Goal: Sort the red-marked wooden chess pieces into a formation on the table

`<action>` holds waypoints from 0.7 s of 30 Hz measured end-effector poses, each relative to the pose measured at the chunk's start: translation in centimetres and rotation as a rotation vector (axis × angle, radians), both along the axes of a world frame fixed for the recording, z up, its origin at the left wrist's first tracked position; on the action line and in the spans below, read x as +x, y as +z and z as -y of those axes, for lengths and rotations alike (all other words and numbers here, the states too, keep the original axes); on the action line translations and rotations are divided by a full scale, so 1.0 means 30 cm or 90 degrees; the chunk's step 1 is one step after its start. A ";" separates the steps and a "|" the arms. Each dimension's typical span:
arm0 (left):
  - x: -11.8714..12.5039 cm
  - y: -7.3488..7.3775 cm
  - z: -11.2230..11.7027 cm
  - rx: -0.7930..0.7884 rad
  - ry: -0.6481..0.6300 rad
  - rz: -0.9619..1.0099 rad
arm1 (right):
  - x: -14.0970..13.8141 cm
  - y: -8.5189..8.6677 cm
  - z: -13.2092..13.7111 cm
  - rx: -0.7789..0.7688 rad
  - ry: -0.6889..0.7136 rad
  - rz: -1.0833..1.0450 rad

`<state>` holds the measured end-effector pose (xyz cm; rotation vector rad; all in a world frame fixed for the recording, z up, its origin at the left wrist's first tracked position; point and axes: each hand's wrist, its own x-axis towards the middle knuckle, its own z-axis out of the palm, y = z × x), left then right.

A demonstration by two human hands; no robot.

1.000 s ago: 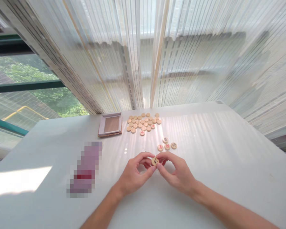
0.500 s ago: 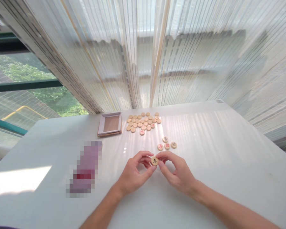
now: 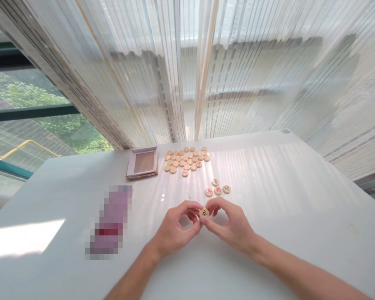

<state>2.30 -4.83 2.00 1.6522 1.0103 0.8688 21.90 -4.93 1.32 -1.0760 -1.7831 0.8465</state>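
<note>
A round wooden Chinese chess piece (image 3: pixel 204 213) with a black character is pinched between the fingertips of both hands, its marked face turned up towards me. My left hand (image 3: pixel 177 228) closes on its left side, and my right hand (image 3: pixel 231 225) grips it from the right. Just beyond the fingers lie several face-up pieces: a red-marked piece (image 3: pixel 208 192), another red one (image 3: pixel 218 190), a black-marked piece (image 3: pixel 226 189) and a second black one (image 3: pixel 215 182). Farther back is a spread of pieces (image 3: pixel 181 163), mostly blank side up, with a red-marked piece (image 3: pixel 185 173) at its front.
A shallow open box (image 3: pixel 128 166) stands left of the spread pieces on the white table (image 3: pixel 284 246). A pixelated purple object (image 3: pixel 112 221) lies to my left. Sheer curtains (image 3: pixel 253 75) hang behind the table, and a window (image 3: pixel 40 96) is at far left.
The held piece has turned and tilted between my fingers, so its character sits differently. My right thumb has moved left to its lower edge. The view has shifted slightly.
</note>
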 end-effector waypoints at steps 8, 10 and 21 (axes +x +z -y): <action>0.006 0.001 0.000 0.010 -0.017 0.008 | -0.002 -0.016 0.008 -0.044 -0.034 0.004; 0.005 0.000 0.000 0.009 -0.018 0.008 | -0.003 -0.015 0.008 -0.050 -0.031 0.003; -0.002 -0.014 0.000 -0.008 -0.010 0.008 | -0.006 0.000 0.004 -0.009 0.005 -0.023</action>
